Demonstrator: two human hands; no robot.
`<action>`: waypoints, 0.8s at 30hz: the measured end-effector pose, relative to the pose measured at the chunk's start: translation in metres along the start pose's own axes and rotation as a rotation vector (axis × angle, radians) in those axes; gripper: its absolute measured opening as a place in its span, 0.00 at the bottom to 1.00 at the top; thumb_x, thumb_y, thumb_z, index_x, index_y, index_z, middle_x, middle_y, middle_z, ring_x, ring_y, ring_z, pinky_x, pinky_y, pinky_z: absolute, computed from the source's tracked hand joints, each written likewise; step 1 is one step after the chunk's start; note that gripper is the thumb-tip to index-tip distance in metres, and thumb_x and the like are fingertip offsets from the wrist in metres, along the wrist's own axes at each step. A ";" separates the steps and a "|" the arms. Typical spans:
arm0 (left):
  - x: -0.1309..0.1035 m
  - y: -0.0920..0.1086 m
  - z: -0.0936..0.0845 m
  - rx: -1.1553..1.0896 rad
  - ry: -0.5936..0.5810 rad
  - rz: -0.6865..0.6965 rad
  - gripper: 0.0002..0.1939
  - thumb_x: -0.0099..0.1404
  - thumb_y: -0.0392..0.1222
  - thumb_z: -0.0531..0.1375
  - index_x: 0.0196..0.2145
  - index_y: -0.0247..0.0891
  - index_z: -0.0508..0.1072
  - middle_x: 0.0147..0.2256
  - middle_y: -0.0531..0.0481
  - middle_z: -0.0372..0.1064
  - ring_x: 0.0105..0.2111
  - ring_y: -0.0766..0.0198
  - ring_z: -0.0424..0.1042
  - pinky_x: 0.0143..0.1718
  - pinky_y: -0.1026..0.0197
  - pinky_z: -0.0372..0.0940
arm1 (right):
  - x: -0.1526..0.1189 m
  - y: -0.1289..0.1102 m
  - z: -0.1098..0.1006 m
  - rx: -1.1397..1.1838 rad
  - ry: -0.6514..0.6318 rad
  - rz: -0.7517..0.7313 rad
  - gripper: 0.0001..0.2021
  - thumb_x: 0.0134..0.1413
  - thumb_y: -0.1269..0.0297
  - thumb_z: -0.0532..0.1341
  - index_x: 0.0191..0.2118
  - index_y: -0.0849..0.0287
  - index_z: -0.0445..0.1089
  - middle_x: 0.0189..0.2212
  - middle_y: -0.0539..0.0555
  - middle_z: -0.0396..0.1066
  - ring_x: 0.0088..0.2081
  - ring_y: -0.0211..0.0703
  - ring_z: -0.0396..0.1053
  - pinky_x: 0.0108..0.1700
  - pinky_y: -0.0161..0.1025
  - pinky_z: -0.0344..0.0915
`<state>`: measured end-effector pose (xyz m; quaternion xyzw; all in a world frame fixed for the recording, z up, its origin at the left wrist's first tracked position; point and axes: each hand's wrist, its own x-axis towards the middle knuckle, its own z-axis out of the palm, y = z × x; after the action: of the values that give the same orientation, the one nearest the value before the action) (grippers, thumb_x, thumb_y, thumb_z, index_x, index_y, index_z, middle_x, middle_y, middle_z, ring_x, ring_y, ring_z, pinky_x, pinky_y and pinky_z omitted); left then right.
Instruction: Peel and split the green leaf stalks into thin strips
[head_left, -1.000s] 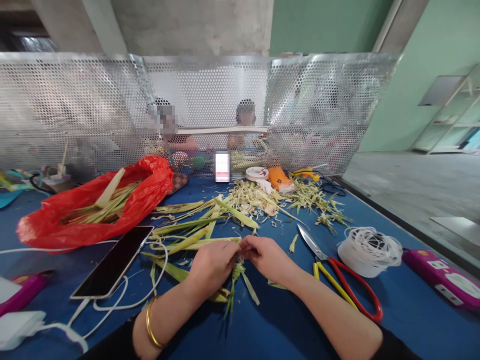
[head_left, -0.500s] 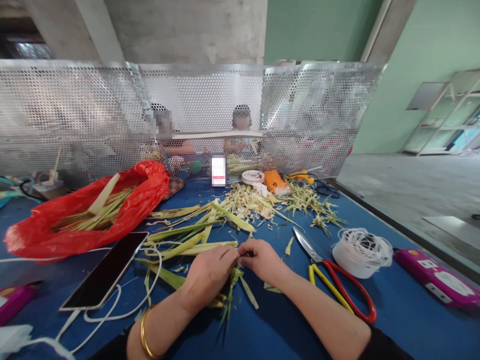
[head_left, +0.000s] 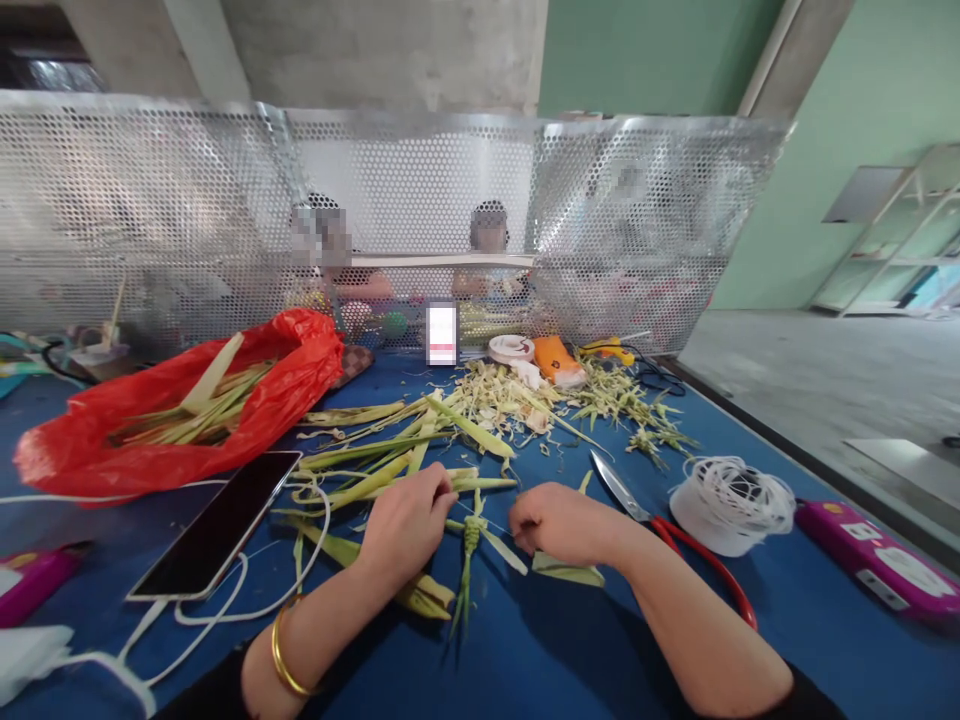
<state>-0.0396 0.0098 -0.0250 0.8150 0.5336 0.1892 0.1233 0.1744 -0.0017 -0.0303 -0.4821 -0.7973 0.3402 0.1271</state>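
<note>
A small braided green leaf piece (head_left: 471,535) lies between my hands, its thin leaf ends pointing toward me. My left hand (head_left: 411,520) is closed in a pinch just left of it. On the other side my right hand (head_left: 559,522) is closed too, fingers curled. A fine pale thread seems to run from the top of the braid toward both hands; its ends are hidden in the fingers. Long husk strips (head_left: 367,490) lie behind and left of my left hand. A loose pale husk piece (head_left: 568,570) is below my right hand.
Red-handled scissors (head_left: 724,580), a roll of white string (head_left: 731,505) and a purple package (head_left: 877,555) are on the right. A tablet (head_left: 217,525) with white cables and a red bag (head_left: 180,465) of husks lie left. People sit behind a perforated metal screen (head_left: 420,190).
My hands have moved apart, the left slightly left and the right to the right, uncovering the top of the braided piece. My right forearm now covers the yellow handle near the scissors.
</note>
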 end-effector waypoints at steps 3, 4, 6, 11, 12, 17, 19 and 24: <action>0.000 -0.001 0.001 0.042 -0.020 -0.023 0.05 0.62 0.38 0.52 0.28 0.41 0.61 0.27 0.53 0.67 0.29 0.61 0.66 0.29 0.62 0.51 | -0.002 0.001 -0.002 -0.019 -0.024 -0.024 0.09 0.35 0.78 0.56 0.16 0.57 0.68 0.21 0.49 0.70 0.25 0.38 0.64 0.28 0.32 0.55; 0.000 -0.001 0.001 0.047 -0.023 -0.013 0.05 0.62 0.38 0.52 0.28 0.41 0.61 0.27 0.53 0.67 0.29 0.61 0.66 0.29 0.62 0.51 | -0.002 0.000 -0.002 -0.002 -0.010 -0.025 0.09 0.35 0.78 0.56 0.17 0.58 0.68 0.22 0.49 0.70 0.26 0.38 0.64 0.29 0.32 0.55; -0.001 -0.001 0.002 0.053 -0.019 -0.002 0.05 0.62 0.38 0.52 0.28 0.41 0.61 0.26 0.53 0.67 0.29 0.61 0.66 0.29 0.61 0.51 | 0.000 -0.007 -0.002 0.078 0.077 -0.040 0.08 0.39 0.76 0.57 0.18 0.58 0.69 0.26 0.50 0.70 0.29 0.38 0.66 0.31 0.33 0.58; -0.002 -0.002 0.003 0.031 -0.001 -0.005 0.05 0.61 0.37 0.53 0.26 0.41 0.63 0.25 0.53 0.67 0.28 0.61 0.66 0.28 0.62 0.50 | 0.011 -0.028 0.008 0.553 0.244 -0.057 0.09 0.47 0.69 0.55 0.19 0.59 0.63 0.32 0.53 0.72 0.32 0.38 0.67 0.36 0.34 0.60; -0.002 -0.003 0.004 0.008 0.008 -0.008 0.05 0.60 0.36 0.54 0.26 0.41 0.63 0.25 0.53 0.67 0.28 0.61 0.66 0.29 0.62 0.50 | 0.013 -0.030 0.012 0.659 0.214 -0.036 0.09 0.49 0.67 0.54 0.20 0.59 0.63 0.31 0.52 0.72 0.29 0.37 0.67 0.34 0.34 0.60; 0.002 -0.007 0.010 -0.388 0.013 -0.037 0.05 0.60 0.40 0.56 0.26 0.40 0.66 0.26 0.54 0.67 0.28 0.63 0.66 0.30 0.63 0.55 | 0.022 -0.023 0.026 0.752 0.174 0.068 0.08 0.49 0.64 0.55 0.22 0.59 0.60 0.21 0.47 0.66 0.20 0.34 0.63 0.27 0.34 0.59; 0.004 -0.007 0.011 -0.603 -0.055 -0.040 0.07 0.60 0.43 0.56 0.26 0.39 0.66 0.25 0.54 0.67 0.26 0.65 0.64 0.28 0.63 0.55 | 0.024 -0.020 0.027 0.720 0.195 0.063 0.07 0.48 0.66 0.55 0.22 0.59 0.61 0.20 0.47 0.65 0.21 0.33 0.63 0.27 0.33 0.60; 0.006 -0.004 0.010 -0.900 -0.243 -0.094 0.09 0.61 0.45 0.55 0.27 0.38 0.63 0.27 0.54 0.68 0.20 0.71 0.58 0.23 0.66 0.52 | 0.023 -0.022 0.025 0.710 0.181 0.057 0.05 0.47 0.69 0.54 0.23 0.59 0.61 0.19 0.46 0.63 0.21 0.33 0.61 0.27 0.32 0.60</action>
<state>-0.0360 0.0169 -0.0345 0.6717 0.4166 0.2994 0.5345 0.1352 0.0009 -0.0369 -0.4581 -0.6012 0.5551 0.3473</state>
